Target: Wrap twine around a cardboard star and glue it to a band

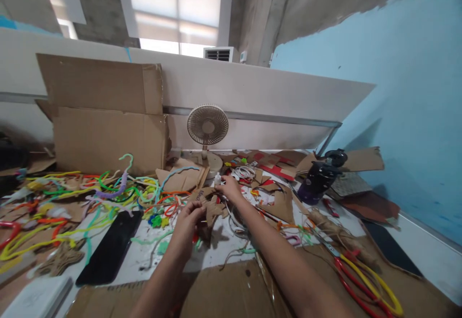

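Observation:
In the middle of the table my left hand (pixel 190 217) pinches a cut brown cardboard piece (pixel 213 209) with pointed edges, held above the white surface. My right hand (pixel 231 190) reaches a bit farther out, its fingers closed at a small white bottle (pixel 217 179) with a narrow tip. The palm side of that hand is hidden. Another cardboard scrap with dark writing (pixel 200 195) lies just behind the piece. Green and blue pipe-cleaner flowers (pixel 156 221) sit left of my left hand.
Tangled coloured pipe cleaners (pixel 119 188) cover the left side, near a black phone (pixel 110 246). A small fan (pixel 208 125) and a large cardboard box (pixel 108 135) stand behind. At right are a dark tumbler (pixel 315 183), twine (pixel 332 231) and red-and-yellow-handled scissors (pixel 361 282).

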Motion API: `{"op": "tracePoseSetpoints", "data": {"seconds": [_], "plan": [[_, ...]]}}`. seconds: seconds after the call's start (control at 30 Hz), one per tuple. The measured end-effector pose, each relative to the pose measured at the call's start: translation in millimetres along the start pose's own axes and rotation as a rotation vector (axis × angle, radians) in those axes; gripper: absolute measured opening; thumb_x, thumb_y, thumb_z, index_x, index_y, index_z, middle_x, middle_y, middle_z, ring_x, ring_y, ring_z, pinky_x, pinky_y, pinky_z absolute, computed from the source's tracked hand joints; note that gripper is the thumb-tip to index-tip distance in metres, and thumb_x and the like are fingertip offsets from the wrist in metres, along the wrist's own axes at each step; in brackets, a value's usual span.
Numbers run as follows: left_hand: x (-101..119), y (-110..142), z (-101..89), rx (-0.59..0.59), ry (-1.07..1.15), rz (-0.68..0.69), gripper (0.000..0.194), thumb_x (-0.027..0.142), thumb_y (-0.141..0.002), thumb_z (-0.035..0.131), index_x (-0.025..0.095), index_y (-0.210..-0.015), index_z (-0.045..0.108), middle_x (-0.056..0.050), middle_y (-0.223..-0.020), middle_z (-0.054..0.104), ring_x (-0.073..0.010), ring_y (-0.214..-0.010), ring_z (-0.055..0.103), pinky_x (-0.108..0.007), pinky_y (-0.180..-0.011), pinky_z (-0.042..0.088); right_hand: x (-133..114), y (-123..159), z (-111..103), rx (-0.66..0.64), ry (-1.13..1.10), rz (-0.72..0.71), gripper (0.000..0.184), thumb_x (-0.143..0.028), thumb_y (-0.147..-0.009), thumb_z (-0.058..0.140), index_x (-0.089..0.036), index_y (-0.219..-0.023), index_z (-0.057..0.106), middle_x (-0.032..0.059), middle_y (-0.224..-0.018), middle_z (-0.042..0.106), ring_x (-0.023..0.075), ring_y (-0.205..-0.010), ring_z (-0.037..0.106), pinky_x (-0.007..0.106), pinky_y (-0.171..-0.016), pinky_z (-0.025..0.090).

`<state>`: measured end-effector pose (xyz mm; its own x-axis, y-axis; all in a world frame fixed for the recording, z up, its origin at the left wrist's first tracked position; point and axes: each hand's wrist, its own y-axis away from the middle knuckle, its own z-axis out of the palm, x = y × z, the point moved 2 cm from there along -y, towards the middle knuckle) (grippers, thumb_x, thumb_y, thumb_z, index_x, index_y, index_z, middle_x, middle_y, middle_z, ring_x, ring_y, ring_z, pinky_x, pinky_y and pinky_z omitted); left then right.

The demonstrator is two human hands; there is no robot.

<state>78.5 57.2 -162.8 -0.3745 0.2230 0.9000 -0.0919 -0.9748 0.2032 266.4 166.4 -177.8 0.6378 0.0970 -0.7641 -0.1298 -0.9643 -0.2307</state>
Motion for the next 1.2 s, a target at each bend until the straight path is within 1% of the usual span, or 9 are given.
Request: {"op": "tracePoseSetpoints", "data": {"seconds": [0.13, 0.23, 0.33, 0.5, 0.63, 0.73, 0.83, 1.1, 1.2], "plan": [[-2, -1, -1.2, 0.020, 0.005, 0.006, 0.037, 0.032, -0.057, 0.087, 0.021, -0.082, 0.062, 0.008, -0.061, 0.059, -0.0102, -0.052, 0.055, -0.018, -0.047, 0.037, -4, -2, -10, 0.056, -0.127, -0.016, 0.026, -0.037, -0.101, 0.073, -0.013, -0.109, 0.071, 0.0060, -0.109, 0.073, 0.0252, -0.101, 0.070, 0.039, -0.090, 0.058], [-6, -3, -0.8, 0.002, 0.001, -0.025, 0.037, 0.030, -0.061, 0.087, 0.021, -0.085, 0.061, 0.007, -0.064, 0.061, -0.0120, -0.053, 0.059, -0.020, -0.047, 0.044, -10, 3, -34, 0.085, -0.254, -0.052, 0.026, -0.039, -0.094, 0.071, -0.016, -0.106, 0.069, 0.0047, -0.100, 0.074, 0.0236, -0.097, 0.067, 0.035, -0.090, 0.053], [-10, -4, 0.2, -0.013, 0.005, -0.061, 0.036, 0.025, -0.065, 0.085, 0.021, -0.091, 0.061, 0.002, -0.073, 0.068, -0.0154, -0.059, 0.066, -0.025, -0.051, 0.055, -15, 23, -62, 0.070, -0.348, -0.086, 0.036, -0.047, -0.087, 0.074, -0.021, -0.112, 0.071, 0.0056, -0.104, 0.076, 0.0261, -0.098, 0.068, 0.039, -0.091, 0.054], [-16, -3, 2.0, -0.010, 0.002, -0.082, 0.039, 0.010, -0.066, 0.080, 0.021, -0.100, 0.062, -0.003, -0.089, 0.076, -0.0176, -0.069, 0.072, -0.028, -0.058, 0.060, -15, 84, -91, -0.050, -0.390, -0.090, 0.047, -0.053, -0.084, 0.079, -0.028, -0.124, 0.079, 0.0086, -0.125, 0.076, 0.0343, -0.117, 0.067, 0.048, -0.104, 0.051], [-18, -1, 5.1, -0.058, -0.075, -0.104, 0.043, 0.006, -0.067, 0.076, 0.019, -0.107, 0.065, -0.004, -0.086, 0.076, -0.0155, -0.067, 0.069, -0.025, -0.060, 0.057, -12, 115, -94, -0.117, -0.410, -0.123, 0.041, -0.050, -0.084, 0.082, -0.031, -0.120, 0.081, 0.0081, -0.129, 0.076, 0.0354, -0.126, 0.064, 0.050, -0.109, 0.047], [-21, 0, 8.1, -0.088, -0.135, -0.125, 0.044, 0.005, -0.067, 0.076, 0.017, -0.108, 0.068, -0.004, -0.082, 0.075, -0.0140, -0.063, 0.065, -0.024, -0.059, 0.053, -6, 121, -91, -0.096, -0.548, -0.039, 0.040, -0.047, -0.076, 0.088, -0.028, -0.109, 0.078, 0.0061, -0.109, 0.078, 0.0293, -0.098, 0.070, 0.041, -0.087, 0.055], [-25, 2, 10.7, -0.088, -0.155, -0.139, 0.047, 0.005, -0.067, 0.076, 0.015, -0.113, 0.069, -0.003, -0.081, 0.073, -0.0137, -0.061, 0.064, -0.024, -0.058, 0.051, -2, 122, -88, -0.082, -0.665, 0.050, 0.043, -0.043, -0.071, 0.094, -0.026, -0.105, 0.075, 0.0025, -0.094, 0.075, 0.0234, -0.082, 0.067, 0.035, -0.075, 0.053], [-27, 7, 15.2, -0.164, -0.154, -0.114, 0.045, 0.011, -0.070, 0.079, 0.014, -0.114, 0.071, -0.001, -0.076, 0.071, -0.0122, -0.058, 0.060, -0.025, -0.059, 0.050, -4, 123, -96, -0.011, -0.911, 0.153, 0.050, -0.056, -0.071, 0.093, -0.024, -0.104, 0.073, 0.0008, -0.076, 0.074, 0.0206, -0.069, 0.066, 0.033, -0.071, 0.053], [-29, 6, 16.3, -0.195, -0.145, -0.100, 0.046, 0.014, -0.067, 0.082, 0.015, -0.111, 0.072, -0.001, -0.079, 0.072, -0.0112, -0.057, 0.060, -0.024, -0.057, 0.047, -2, 121, -91, 0.019, -0.897, 0.120, 0.052, -0.062, -0.075, 0.091, -0.027, -0.109, 0.073, 0.0027, -0.086, 0.078, 0.0233, -0.078, 0.072, 0.036, -0.077, 0.057]]}}
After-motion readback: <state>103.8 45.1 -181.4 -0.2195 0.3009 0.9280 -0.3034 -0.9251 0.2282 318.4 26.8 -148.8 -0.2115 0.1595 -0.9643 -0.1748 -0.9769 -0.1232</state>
